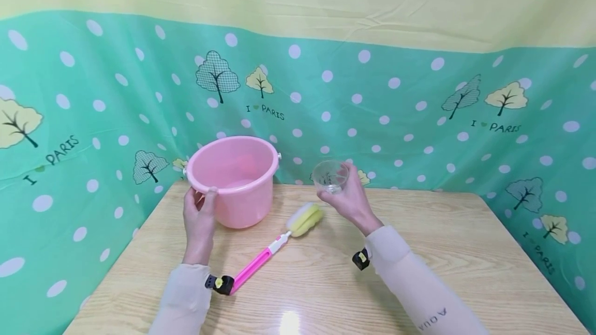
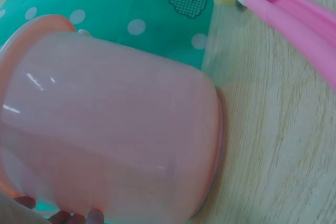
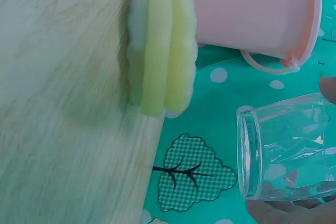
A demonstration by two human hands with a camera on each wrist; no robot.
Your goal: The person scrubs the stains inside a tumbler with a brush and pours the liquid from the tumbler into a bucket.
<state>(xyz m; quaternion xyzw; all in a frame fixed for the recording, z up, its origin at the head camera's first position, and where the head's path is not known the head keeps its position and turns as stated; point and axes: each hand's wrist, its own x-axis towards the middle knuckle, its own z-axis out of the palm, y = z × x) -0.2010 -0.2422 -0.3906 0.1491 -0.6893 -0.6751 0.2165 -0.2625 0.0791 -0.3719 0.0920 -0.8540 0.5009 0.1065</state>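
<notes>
A pink bucket (image 1: 247,200) stands upright at the back left of the table, and its outer wall fills much of the left wrist view. My left hand (image 1: 199,229) grips the bucket's near left rim, thumb on the rim's outside. In my right hand (image 1: 350,203) is a clear glass cup (image 3: 289,153), held up above the table's back part between thumb and fingers. Between the hands lies a sponge bottle brush (image 1: 304,219) with a pink handle (image 1: 253,268). Its yellow and white head points to the back right.
The wood-grain table (image 1: 442,252) reaches back to a green dotted cloth (image 1: 396,112) that hangs behind and along both sides. Black wrist cameras sit on both of my sleeves. The bucket's thin handle (image 3: 262,66) hangs down its side.
</notes>
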